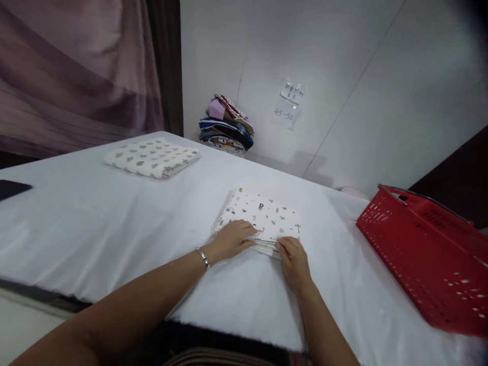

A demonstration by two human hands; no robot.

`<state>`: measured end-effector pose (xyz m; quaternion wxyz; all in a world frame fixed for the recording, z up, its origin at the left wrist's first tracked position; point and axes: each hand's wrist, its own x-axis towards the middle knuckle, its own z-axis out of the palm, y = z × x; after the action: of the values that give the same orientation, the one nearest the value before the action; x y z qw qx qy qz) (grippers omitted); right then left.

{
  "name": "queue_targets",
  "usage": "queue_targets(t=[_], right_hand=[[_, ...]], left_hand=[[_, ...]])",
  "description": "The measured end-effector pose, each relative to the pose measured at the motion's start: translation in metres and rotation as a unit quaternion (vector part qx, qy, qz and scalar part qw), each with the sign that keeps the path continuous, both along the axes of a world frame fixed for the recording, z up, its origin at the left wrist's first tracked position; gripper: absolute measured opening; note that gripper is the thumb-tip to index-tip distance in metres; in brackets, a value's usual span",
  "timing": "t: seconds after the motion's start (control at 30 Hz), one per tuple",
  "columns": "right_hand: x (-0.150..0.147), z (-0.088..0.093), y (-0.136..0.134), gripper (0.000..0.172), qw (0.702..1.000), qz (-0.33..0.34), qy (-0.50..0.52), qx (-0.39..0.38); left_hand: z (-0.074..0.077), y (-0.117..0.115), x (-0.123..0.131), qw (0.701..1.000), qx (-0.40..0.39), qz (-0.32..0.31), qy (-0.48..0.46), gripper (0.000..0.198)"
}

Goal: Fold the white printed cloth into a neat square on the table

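Observation:
A white cloth with small printed motifs (272, 211) lies folded into a layered rectangle on the white-covered table (244, 300). My left hand (233, 241) grips its near left edge, fingers on top and thumb at the side of the layers. At the near right corner, my right hand (294, 258) pinches the edge between thumb and fingers. Several stacked layers show along the near side between my hands. A silvery bracelet (203, 258) circles my left wrist.
Another folded cloth with grey-green shapes (152, 156) lies at the back left. A red plastic basket (423, 254) stands on the right. Folded fabrics (226, 124) are piled beyond the far edge, near paper signs (285, 116) on the wall. A dark flat object (13, 189) sits at far left.

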<state>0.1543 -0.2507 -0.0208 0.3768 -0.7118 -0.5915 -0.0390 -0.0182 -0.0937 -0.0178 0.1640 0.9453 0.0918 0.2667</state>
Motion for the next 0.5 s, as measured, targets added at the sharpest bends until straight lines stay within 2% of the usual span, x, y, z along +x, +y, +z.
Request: queue_targets(t=[0.1, 0.3, 0.5], right_hand=[[-0.0009, -0.0003, -0.0004, 0.023, 1.0, -0.006, -0.004, 0.002], [-0.0027, -0.0008, -0.0012, 0.023, 1.0, -0.004, 0.015, 0.009], [-0.0027, -0.0009, -0.0029, 0.022, 0.999, 0.012, 0.005, 0.034]], left_hand=[[0.0005, 0.0001, -0.0001, 1.0, 0.0, -0.001, -0.002, 0.02], [0.0026, 0.0008, 0.0013, 1.0, -0.02, -0.001, 0.005, 0.027], [0.0004, -0.0009, 0.0024, 1.0, -0.007, 0.019, 0.009, 0.027]])
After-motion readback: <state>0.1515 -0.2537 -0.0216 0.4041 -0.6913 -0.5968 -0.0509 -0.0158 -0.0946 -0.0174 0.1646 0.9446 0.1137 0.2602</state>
